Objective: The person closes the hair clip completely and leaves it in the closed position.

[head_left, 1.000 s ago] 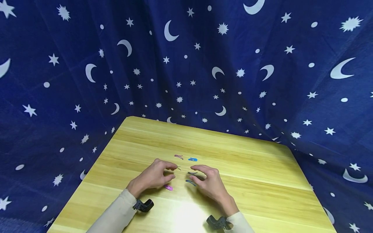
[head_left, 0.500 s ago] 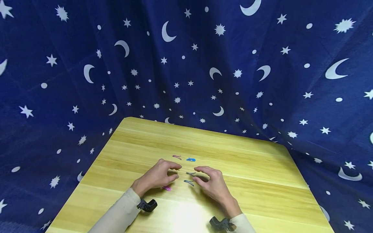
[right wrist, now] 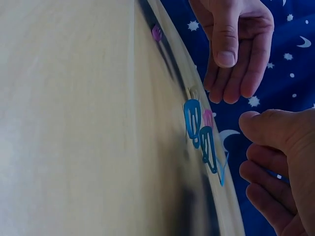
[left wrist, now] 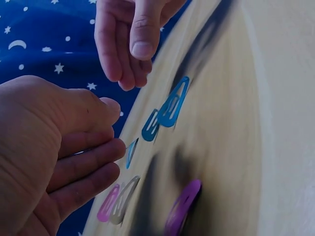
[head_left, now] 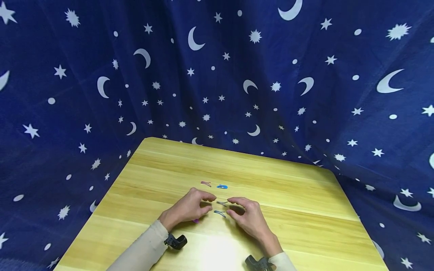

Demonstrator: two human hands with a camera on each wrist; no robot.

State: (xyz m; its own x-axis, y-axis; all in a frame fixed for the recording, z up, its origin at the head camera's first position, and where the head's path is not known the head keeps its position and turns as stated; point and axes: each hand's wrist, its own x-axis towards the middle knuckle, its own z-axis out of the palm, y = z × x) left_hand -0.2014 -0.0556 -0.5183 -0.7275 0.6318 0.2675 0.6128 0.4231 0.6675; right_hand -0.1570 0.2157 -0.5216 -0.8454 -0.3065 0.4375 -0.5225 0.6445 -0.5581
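Observation:
Several snap hair clips lie on the table between my hands. My left hand (head_left: 188,207) hovers with thumb and fingers apart, holding nothing, over the partly covered magenta hair clip (head_left: 196,221). Opposite it, my right hand (head_left: 249,217) is loosely curved and holds nothing, its fingertips close to the teal hair clip (head_left: 222,203) and a blue hair clip (head_left: 219,213). Farther back lie a pink hair clip (head_left: 205,183) and a bright blue hair clip (head_left: 222,186). A beige hair clip (left wrist: 118,212) shows in the left wrist view; the left hand hides it in the head view.
The wooden table (head_left: 162,165) reaches back to a dark blue curtain (head_left: 217,75) with white moons and stars. A black wrist mount (head_left: 177,241) sits on the left wrist and another black mount (head_left: 258,263) on the right.
My left hand has moved right, now covering the beige hair clip and more of the magenta one. My right hand has shifted slightly right, away from the teal clip. The clips lie as before.

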